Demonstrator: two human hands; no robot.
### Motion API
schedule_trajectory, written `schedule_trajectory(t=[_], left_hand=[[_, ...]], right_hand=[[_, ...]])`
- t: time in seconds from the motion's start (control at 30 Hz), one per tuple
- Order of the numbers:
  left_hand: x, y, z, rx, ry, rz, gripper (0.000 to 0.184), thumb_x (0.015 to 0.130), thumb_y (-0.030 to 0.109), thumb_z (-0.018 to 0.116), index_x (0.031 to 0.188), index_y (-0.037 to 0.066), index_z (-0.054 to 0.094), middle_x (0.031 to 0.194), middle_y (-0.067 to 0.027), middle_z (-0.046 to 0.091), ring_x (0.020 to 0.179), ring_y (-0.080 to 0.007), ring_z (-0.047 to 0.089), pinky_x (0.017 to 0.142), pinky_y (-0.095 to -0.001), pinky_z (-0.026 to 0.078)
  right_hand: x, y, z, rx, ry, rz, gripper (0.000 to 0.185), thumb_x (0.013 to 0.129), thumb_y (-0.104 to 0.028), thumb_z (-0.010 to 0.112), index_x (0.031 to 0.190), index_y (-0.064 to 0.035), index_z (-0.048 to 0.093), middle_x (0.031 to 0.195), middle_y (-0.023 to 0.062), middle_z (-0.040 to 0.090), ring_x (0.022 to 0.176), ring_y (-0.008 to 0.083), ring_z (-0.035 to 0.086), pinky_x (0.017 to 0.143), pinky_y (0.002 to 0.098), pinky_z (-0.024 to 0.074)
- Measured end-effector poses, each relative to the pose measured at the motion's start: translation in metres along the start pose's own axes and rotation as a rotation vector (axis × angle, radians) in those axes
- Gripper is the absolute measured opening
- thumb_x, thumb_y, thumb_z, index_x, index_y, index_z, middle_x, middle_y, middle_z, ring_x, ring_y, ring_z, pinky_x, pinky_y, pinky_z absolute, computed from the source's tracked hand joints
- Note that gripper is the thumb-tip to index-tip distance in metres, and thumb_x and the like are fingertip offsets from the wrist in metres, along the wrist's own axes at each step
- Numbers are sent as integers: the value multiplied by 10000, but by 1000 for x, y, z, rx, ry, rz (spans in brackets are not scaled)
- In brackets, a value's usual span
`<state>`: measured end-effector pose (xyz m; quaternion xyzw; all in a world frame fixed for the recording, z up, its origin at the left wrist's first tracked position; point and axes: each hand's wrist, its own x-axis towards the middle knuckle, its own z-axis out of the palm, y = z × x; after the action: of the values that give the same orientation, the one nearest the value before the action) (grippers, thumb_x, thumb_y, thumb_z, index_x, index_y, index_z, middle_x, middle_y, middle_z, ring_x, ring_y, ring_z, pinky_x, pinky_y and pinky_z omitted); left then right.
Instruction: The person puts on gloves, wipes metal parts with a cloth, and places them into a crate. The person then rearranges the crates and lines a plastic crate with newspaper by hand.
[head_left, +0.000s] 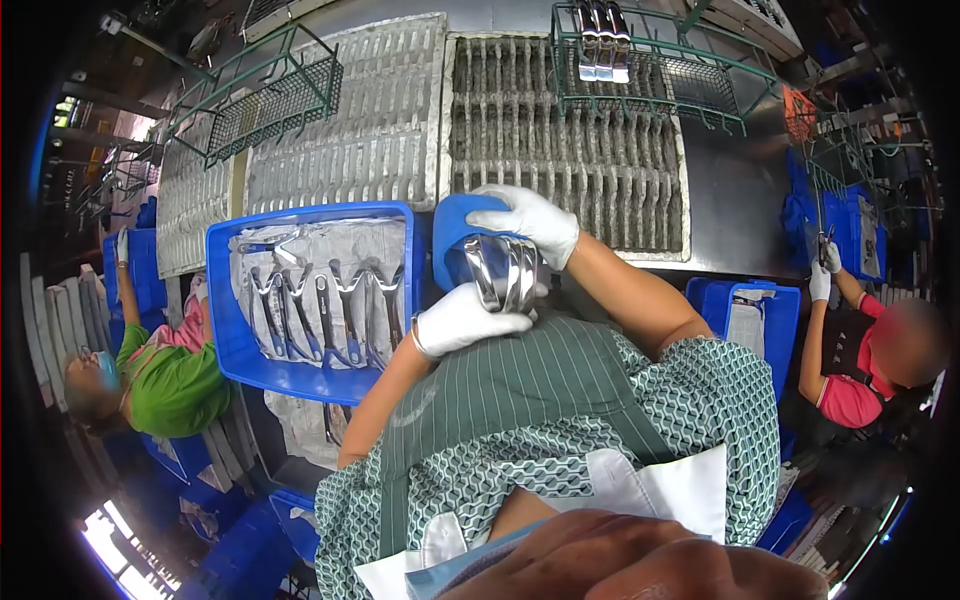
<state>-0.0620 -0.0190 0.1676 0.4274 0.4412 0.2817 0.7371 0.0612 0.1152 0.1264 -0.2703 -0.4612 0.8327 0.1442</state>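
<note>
My left hand, in a white glove, is closed around several shiny, curved metal pieces held upright in front of my apron. Above them my right hand, gloved too, grips a blue cloth. The cloth drapes over the far left side of the metal pieces; whether it presses on them I cannot tell. Left of my hands stands a blue bin lined with grey paper. Several polished metal parts with long arms lie in it side by side.
Ahead are ribbed grey racks on a metal table. Green wire baskets stand on both sides, the right one with shiny metal pieces. A co-worker in green is at left, another in red at right, beside a blue bin.
</note>
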Motion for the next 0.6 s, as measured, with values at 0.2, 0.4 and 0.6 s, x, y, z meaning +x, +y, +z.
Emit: schedule_trajectory(t=[0.2, 0.4, 0.6], left_hand=[[14, -21, -8, -292, 137, 107, 388, 888, 239, 632, 1169, -25, 582, 1039, -89, 659, 987, -169, 608, 921, -301, 448], [-3, -23, -10, -393, 259, 155, 318, 844, 144, 648, 1107, -31, 611, 1037, -98, 658, 965, -189, 609, 905, -327, 449], [-18, 1, -16, -319, 458, 293, 318, 832, 102, 647, 1130, 9, 586, 1029, -75, 645, 953, -169, 598, 817, -305, 474]], right_hand=[[5, -5, 4, -568, 166, -184, 488, 831, -328, 693, 1224, -70, 562, 1000, 103, 660, 881, 208, 643, 820, 311, 506], [-36, -58, -17, -1160, 589, -521, 416, 821, -324, 681, 1167, -100, 629, 1076, 128, 653, 978, 263, 626, 899, 350, 472], [-57, -81, -112, -355, 940, -842, 469, 817, -85, 717, 1245, -6, 542, 1183, 117, 604, 1095, 205, 572, 965, 317, 429]])
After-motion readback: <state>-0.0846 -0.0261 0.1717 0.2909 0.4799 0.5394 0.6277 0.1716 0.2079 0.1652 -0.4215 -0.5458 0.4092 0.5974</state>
